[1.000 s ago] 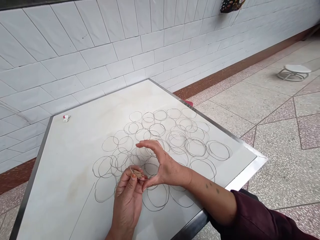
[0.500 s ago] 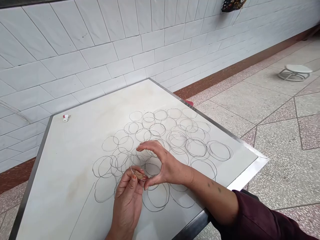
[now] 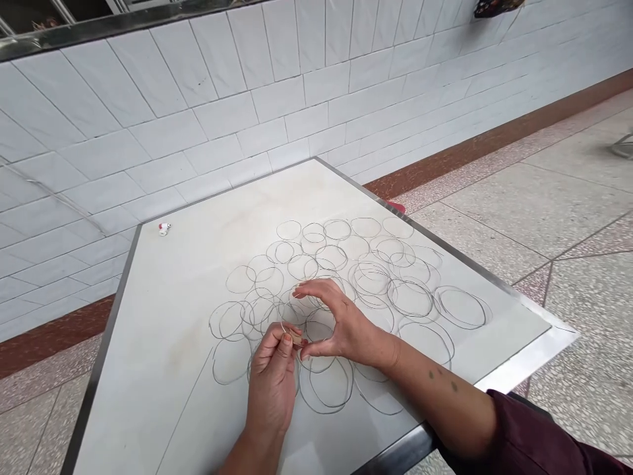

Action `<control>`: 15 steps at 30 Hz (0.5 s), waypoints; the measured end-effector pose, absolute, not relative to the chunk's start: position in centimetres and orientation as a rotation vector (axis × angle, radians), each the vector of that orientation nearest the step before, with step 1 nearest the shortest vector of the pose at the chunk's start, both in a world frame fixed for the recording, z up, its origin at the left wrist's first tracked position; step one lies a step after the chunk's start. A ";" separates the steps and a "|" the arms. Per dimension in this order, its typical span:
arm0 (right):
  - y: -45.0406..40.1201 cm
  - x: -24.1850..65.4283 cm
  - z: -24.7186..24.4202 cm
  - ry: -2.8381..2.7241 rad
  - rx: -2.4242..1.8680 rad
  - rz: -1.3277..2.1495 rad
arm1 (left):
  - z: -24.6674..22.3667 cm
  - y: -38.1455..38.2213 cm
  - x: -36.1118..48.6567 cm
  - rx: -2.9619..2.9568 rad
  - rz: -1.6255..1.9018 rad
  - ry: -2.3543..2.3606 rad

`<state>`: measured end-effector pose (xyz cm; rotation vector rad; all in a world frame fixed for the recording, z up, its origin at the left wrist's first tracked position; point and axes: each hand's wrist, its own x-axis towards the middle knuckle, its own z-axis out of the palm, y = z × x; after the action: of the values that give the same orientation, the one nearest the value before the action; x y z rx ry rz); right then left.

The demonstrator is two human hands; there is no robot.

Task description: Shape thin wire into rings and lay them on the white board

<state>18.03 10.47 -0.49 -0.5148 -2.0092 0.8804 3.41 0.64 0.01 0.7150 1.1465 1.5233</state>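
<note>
My left hand (image 3: 274, 376) is closed in a pinch, thumb against fingers, on a thin wire ring (image 3: 283, 326). A small tan piece (image 3: 295, 337) shows between those fingers; I cannot make out what it is. My right hand (image 3: 341, 323) curves in a wide C around the ring, its fingertips at the wire's upper side and its thumb close to my left fingertips. Much of the held ring is hard to pick out against the others. Beneath and beyond both hands, several wire rings (image 3: 413, 298) lie overlapping on the white tabletop (image 3: 198, 264).
A straight wire (image 3: 185, 409) lies on the left part of the table. Near its far left corner sits a small red and white object (image 3: 165, 229). Metal edging (image 3: 106, 343) borders the table, which stands against a tiled wall (image 3: 208, 119). Speckled floor (image 3: 593, 316) extends to the right.
The view has swung left, so the table and rings sit further right in the picture. My hands keep nearly the same pose around the ring.
</note>
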 end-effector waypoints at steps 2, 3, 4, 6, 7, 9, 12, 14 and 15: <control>10.4 18.1 -0.5 -2.036 -0.561 0.913 | -0.1 0.7 3.3 0.710 1.520 1.162; 10.4 18.1 -0.4 -2.048 -0.579 0.932 | 0.0 0.7 3.2 0.705 1.513 1.172; 10.4 18.2 -0.3 -2.058 -0.592 0.950 | 0.0 0.7 3.1 0.703 1.504 1.183; 10.4 18.3 -0.1 -2.065 -0.606 0.975 | 0.2 0.6 2.9 0.706 1.487 1.214; 10.3 18.3 -0.1 -2.065 -0.610 0.984 | 0.3 0.6 2.8 0.717 1.474 1.232; 10.4 18.4 -0.1 -2.060 -0.618 0.996 | 0.4 0.7 2.6 0.752 1.440 1.287; 10.4 18.3 -0.3 -2.034 -0.641 1.008 | 0.6 0.9 2.0 0.813 1.378 1.383; 10.4 18.2 -0.6 -2.007 -0.656 1.023 | 0.7 1.0 1.4 0.842 1.376 1.440; 10.4 18.2 -0.7 -1.992 -0.662 1.031 | 0.7 1.1 1.0 0.855 1.389 1.469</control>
<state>18.20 10.42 -0.70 -0.6615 -1.9919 1.0313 1.03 1.11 0.75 0.8552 1.4687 1.3893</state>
